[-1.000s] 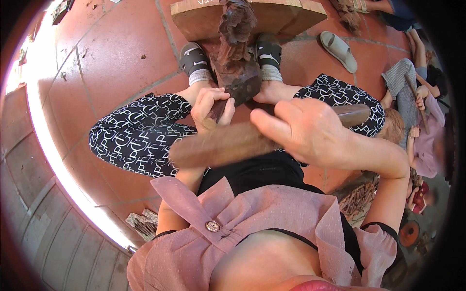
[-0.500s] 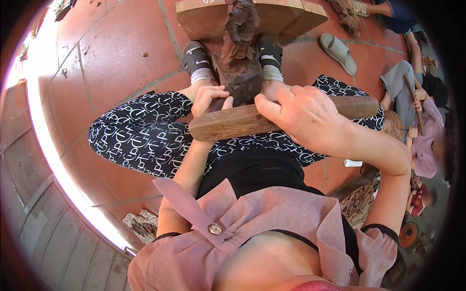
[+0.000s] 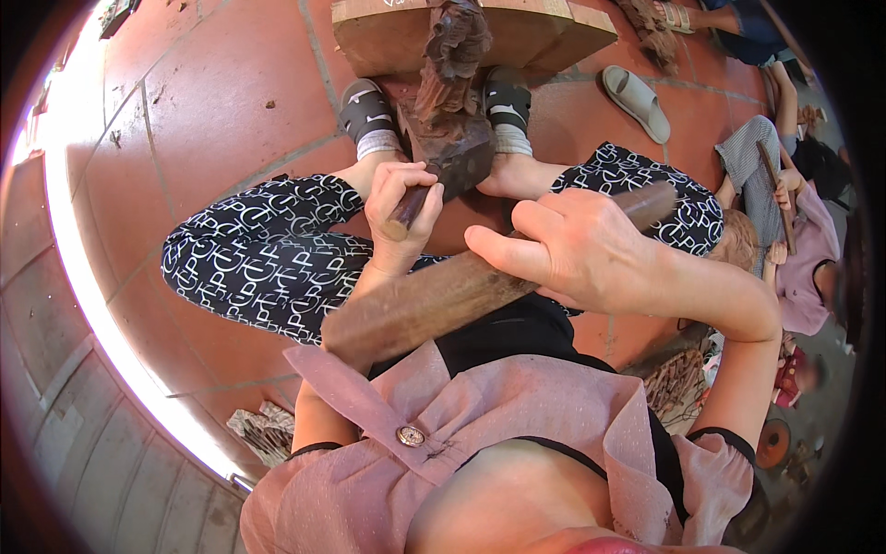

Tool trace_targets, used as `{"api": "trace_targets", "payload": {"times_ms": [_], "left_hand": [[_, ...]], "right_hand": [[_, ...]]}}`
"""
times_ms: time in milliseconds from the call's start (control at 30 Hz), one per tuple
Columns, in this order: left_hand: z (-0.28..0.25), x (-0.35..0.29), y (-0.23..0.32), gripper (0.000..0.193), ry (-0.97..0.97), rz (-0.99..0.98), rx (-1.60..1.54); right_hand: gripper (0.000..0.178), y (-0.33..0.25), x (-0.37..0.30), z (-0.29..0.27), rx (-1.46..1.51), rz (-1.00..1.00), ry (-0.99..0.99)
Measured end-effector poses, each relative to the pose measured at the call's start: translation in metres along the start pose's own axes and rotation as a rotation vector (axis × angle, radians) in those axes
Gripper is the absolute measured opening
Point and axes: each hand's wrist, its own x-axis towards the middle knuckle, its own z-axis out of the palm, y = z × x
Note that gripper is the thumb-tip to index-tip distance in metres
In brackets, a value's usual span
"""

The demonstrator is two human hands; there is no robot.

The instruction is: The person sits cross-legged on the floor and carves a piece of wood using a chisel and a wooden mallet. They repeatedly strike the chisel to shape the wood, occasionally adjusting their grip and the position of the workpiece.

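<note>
left hand: the left hand (image 3: 399,189) sits just in front of the dark brown, block-shaped base; its fingers are clamped around a dark, round wooden handle (image 3: 408,212).
handle: its lighter end points back toward the person; the far end is hidden at the base, so tip contact cannot be told.
right hand: the right hand (image 3: 586,245) has its fingers wrapped around the middle of a long, brown, thick wooden bar (image 3: 415,314).
bar position: slanted across the lap, left end low before the pink blouse (image 3: 517,383), right end over the black, white-patterned trousers (image 3: 245,249).
change: half a second ago the bar lies across the handle's end in view; now its left end is lower and nearer the body.
meaning: bar and handle are apart at this moment, with the handle end exposed; the left hand keeps nearly the same position.
carved piece: a dark brown, deeply carved wooden piece (image 3: 454,69) rises above the base (image 3: 469,159), between the two feet.
behind carving: a pale brown, broad wooden block (image 3: 544,46) on the reddish tiled floor (image 3: 249,83).
</note>
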Motion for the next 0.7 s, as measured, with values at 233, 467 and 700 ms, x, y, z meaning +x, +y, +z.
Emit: {"api": "trace_targets", "payload": {"times_ms": [233, 467, 700], "left_hand": [[0.003, 0.0, 0.002, 0.018, -0.035, -0.006, 0.034], [0.004, 0.002, 0.005, 0.019, -0.053, 0.053, 0.067], [0.004, 0.006, 0.01, 0.019, -0.01, 0.072, 0.068]], "right_hand": [[0.043, 0.008, -0.005, 0.002, -0.105, 0.153, 0.026], [0.048, 0.014, -0.014, 0.008, -0.136, 0.234, 0.005], [0.06, 0.008, -0.02, -0.005, 0.024, 0.108, 0.058]]}}
